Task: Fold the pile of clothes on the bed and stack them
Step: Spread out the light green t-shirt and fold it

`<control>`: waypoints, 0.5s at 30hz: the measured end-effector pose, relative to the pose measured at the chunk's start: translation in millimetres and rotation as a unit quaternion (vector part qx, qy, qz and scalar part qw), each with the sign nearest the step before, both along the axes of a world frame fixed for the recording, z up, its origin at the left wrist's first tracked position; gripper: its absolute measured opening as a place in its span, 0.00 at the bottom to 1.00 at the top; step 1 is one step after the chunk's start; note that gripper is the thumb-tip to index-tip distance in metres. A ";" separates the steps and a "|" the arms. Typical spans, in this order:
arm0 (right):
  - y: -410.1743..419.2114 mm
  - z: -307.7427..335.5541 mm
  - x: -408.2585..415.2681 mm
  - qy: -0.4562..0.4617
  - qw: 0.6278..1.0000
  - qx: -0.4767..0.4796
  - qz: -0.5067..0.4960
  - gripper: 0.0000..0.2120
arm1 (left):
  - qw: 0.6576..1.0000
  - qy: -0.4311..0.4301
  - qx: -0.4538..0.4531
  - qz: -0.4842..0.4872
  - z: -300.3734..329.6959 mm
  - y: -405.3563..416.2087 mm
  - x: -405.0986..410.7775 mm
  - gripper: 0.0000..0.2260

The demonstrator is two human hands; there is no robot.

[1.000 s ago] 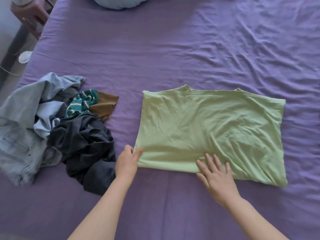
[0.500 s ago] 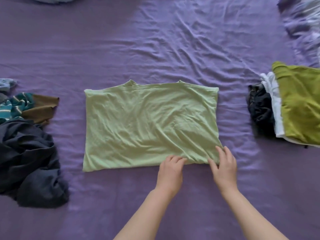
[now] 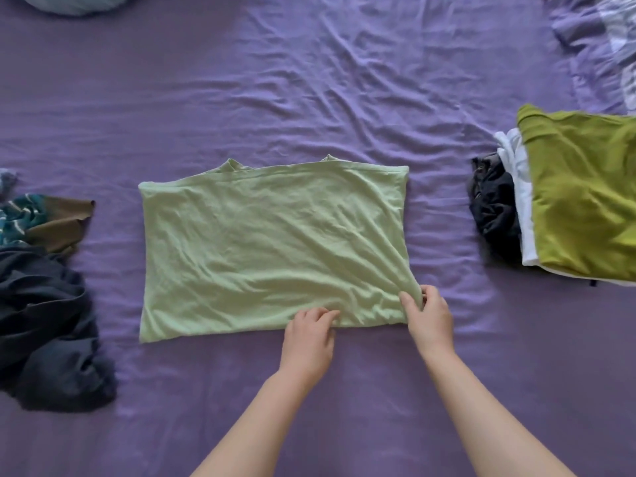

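Observation:
A light green shirt [image 3: 268,242] lies folded flat in a rectangle on the purple bed sheet [image 3: 309,80]. My right hand [image 3: 430,315] pinches the shirt's near right corner between thumb and fingers. My left hand [image 3: 309,335] rests with curled fingers on the shirt's near edge, a little left of the right hand. At the left lies the unfolded pile: a dark navy garment [image 3: 48,321] and a teal-striped and brown piece [image 3: 44,222]. At the right sits the folded stack, with an olive green garment [image 3: 585,201] on top, white cloth [image 3: 519,187] under it and a dark item [image 3: 492,201] beside it.
A pale blue cushion [image 3: 75,1] shows at the far left top edge. A purple and white patterned cover [image 3: 605,39] lies bunched at the far right corner. Wrinkled sheet stretches beyond the shirt.
My view has swung right, bringing the folded stack into sight. My left hand moved from the shirt's near left corner to its near edge right of the middle; my right hand slid to the near right corner and pinched it.

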State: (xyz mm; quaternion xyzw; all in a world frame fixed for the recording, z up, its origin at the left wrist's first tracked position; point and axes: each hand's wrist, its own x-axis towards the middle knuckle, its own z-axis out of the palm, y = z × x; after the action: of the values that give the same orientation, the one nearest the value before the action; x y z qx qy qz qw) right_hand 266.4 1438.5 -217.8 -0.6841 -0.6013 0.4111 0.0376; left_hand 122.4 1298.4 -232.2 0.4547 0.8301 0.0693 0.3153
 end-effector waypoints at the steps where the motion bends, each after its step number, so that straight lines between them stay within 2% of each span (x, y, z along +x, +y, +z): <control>1: -2.9 -0.3 -4.0 0.016 1.000 -0.007 -0.016 0.13 | 0.999 0.004 0.002 0.050 2.4 -3.2 -1.4 0.17; 3: -7.2 -1.1 -12.2 0.052 0.997 -0.009 -0.064 0.18 | 0.991 0.017 -0.013 0.135 7.0 -12.1 -7.8 0.17; 6: -8.2 -1.6 -19.7 0.106 0.982 -0.043 -0.149 0.18 | 0.992 0.039 -0.013 0.116 11.4 -18.7 -16.2 0.17; 8: -6.1 0.3 -24.7 0.200 0.953 -0.100 -0.204 0.16 | 0.993 -0.013 0.044 0.109 17.4 -7.5 -20.7 0.16; 9: -5.0 2.9 -27.9 0.262 0.926 -0.137 -0.235 0.16 | 0.987 -0.066 0.077 0.128 22.1 3.4 -22.5 0.16; 11: -1.0 11.0 -35.1 0.374 0.863 -0.192 -0.279 0.17 | 0.942 -0.228 0.115 0.217 35.7 33.7 -28.7 0.15; 13: 4.0 18.3 -43.5 0.446 0.817 -0.218 -0.293 0.17 | 0.863 -0.394 0.111 0.294 54.2 65.8 -37.2 0.16; 15: 7.0 24.9 -50.5 0.473 0.787 -0.240 -0.315 0.18 | 0.812 -0.484 0.087 0.314 65.9 90.6 -44.0 0.19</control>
State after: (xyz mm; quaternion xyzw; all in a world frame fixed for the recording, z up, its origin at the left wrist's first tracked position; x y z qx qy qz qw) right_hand 215.8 1445.5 -193.0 -0.5426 -0.1419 0.7796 0.2787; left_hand 78.5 1389.0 -166.3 0.1023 0.6580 0.4482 0.5964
